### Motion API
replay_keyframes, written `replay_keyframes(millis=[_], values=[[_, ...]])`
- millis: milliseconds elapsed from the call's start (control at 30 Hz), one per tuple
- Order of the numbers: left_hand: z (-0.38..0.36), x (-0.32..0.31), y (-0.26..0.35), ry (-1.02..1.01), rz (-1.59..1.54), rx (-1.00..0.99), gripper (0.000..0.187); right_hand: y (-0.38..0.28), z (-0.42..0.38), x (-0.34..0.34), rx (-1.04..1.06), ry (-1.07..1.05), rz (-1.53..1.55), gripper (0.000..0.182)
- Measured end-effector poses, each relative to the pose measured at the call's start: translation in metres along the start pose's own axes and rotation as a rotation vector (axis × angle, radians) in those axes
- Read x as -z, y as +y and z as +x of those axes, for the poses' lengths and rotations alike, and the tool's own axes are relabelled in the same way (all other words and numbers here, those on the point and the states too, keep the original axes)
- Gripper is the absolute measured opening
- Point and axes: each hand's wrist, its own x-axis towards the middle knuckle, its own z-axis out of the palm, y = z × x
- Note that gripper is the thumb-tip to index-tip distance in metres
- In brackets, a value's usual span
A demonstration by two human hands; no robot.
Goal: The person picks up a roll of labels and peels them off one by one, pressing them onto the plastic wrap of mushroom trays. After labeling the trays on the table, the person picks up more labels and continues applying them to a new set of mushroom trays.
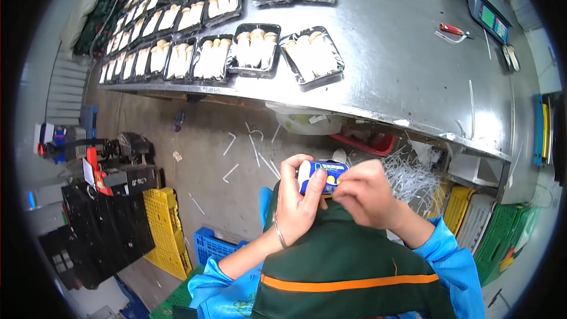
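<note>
In front of my dark green apron [348,254], my left hand [295,201] is wrapped around a small blue roll with white and yellow print, which looks like a roll of labels [328,171]. Its white end faces left and my thumb presses across its front. My right hand [369,192] is closed at the roll's right end, fingers curled together in a pinch. Whatever lies between those fingertips is too small to make out. Beyond both hands, a plastic-wrapped tray of mushrooms [313,56] sits slightly turned near the front edge of the metal table [390,59].
Rows of wrapped mushroom trays [211,57] cover the table's left side. A red-handled tool [452,28] and a scale [491,18] are at the right. Below are a red basin [369,142], shredded white strips [410,180], a yellow crate [162,230] and a blue crate [215,245].
</note>
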Motion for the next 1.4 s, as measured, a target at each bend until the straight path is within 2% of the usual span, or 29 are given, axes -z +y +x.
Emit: replay_keyframes(millis=[33,100,133,167,233,267,300,367,400,433,467,567,600,633,700,767,833,867,967,1033,1100,1133,1167,1200,1233,1267,1300,1367,1400], values=[[0.003,-0.004,-0.001,0.043,-0.034,0.02,0.029,0.001,-0.006,-0.004,0.035,0.06,0.092,0.023],[0.016,0.001,-0.012,0.209,-0.261,0.185,0.029,-0.007,-0.017,0.003,0.046,-0.001,0.279,0.023],[0.02,0.007,-0.02,0.221,-0.208,0.172,0.032,-0.004,-0.013,0.014,0.022,-0.092,0.308,0.016],[0.018,0.016,-0.022,0.141,-0.224,0.191,0.03,0.003,-0.018,0.013,0.023,-0.108,0.316,0.016],[0.002,0.025,-0.028,-0.035,-0.172,0.279,0.029,0.025,-0.032,-0.003,-0.862,0.29,1.121,0.01],[-0.011,0.022,-0.03,-0.107,-0.05,0.284,0.03,0.042,-0.032,-0.013,-1.034,0.319,1.189,0.009],[-0.024,0.028,-0.051,-0.336,0.043,0.197,0.031,0.057,-0.035,-0.027,-1.213,0.354,1.252,0.01],[-0.045,0.031,-0.057,-0.49,0.057,0.209,0.029,0.067,-0.047,-0.05,-1.308,0.308,1.293,0.016],[-0.051,0.038,-0.06,-0.483,0.048,0.213,0.029,0.065,-0.049,-0.06,-1.339,0.204,1.3,0.017],[-0.057,0.048,-0.063,-0.521,-0.099,0.221,0.031,0.059,-0.047,-0.066,-1.367,0.105,1.298,0.019],[-0.062,0.058,-0.065,-0.56,-0.246,0.22,0.034,0.051,-0.04,-0.078,-1.442,0.128,1.265,0.024],[-0.082,0.085,-0.075,-0.568,-0.45,0.191,0.044,0.04,-0.027,-0.116,-1.469,-0.111,1.163,0.022],[-0.087,0.099,-0.082,-0.607,-0.358,0.216,0.048,0.029,-0.016,-0.127,-1.41,-0.203,1.091,0.02],[-0.093,0.112,-0.085,-0.609,-0.363,0.21,0.048,0.017,-0.009,-0.141,-1.296,-0.245,1.195,0.018],[-0.107,0.134,-0.09,-0.511,-0.318,0.243,0.048,0.0,-0.004,-0.177,-1.213,-0.252,1.242,0.017],[-0.124,0.155,-0.101,-0.455,-0.344,0.171,0.046,-0.024,0.01,-0.204,-1.215,-0.237,1.204,0.014],[-0.136,0.177,-0.111,-0.258,-0.403,0.161,0.042,-0.04,0.02,-0.23,-1.25,-0.176,1.135,0.015],[-0.139,0.185,-0.117,-0.165,-0.408,0.122,0.033,-0.045,0.023,-0.238,-1.258,-0.199,1.124,0.017],[-0.138,0.211,-0.12,-0.129,-0.496,0.128,0.026,-0.056,0.03,-0.264,-1.29,-0.203,1.014,0.023],[-0.136,0.22,-0.114,-0.081,-0.543,0.16,0.024,-0.048,0.016,-0.277,-1.348,-0.121,1.15,0.024],[-0.129,0.227,-0.11,-0.17,-0.507,0.187,0.02,-0.04,-0.003,-0.287,-1.336,-0.105,1.082,0.019],[-0.127,0.226,-0.113,-0.166,-0.512,0.187,0.02,-0.036,-0.009,-0.288,-1.311,-0.082,1.023,0.023],[-0.124,0.221,-0.116,-0.12,-0.383,0.095,0.019,-0.041,-0.006,-0.28,-1.311,-0.089,1.022,0.023],[-0.121,0.216,-0.117,-0.07,-0.25,0.003,0.018,-0.05,0.002,-0.268,-1.322,-0.123,1.118,0.038],[-0.118,0.209,-0.116,-0.056,-0.243,0.0,0.018,-0.054,0.006,-0.259,-1.329,-0.163,1.218,0.055],[-0.115,0.199,-0.113,0.126,-0.313,0.086,0.019,-0.05,0.006,-0.256,-1.353,-0.075,1.368,0.078],[-0.114,0.193,-0.112,0.311,-0.383,0.172,0.019,-0.054,0.009,-0.251,-1.36,0.09,1.607,0.07],[-0.101,0.185,-0.137,0.443,-0.163,0.13,0.02,-0.054,0.015,-0.248,-1.267,-0.007,1.933,0.063],[-0.093,0.182,-0.14,0.558,0.126,-0.076,0.018,-0.05,0.014,-0.257,-1.188,-0.144,1.706,0.053]])
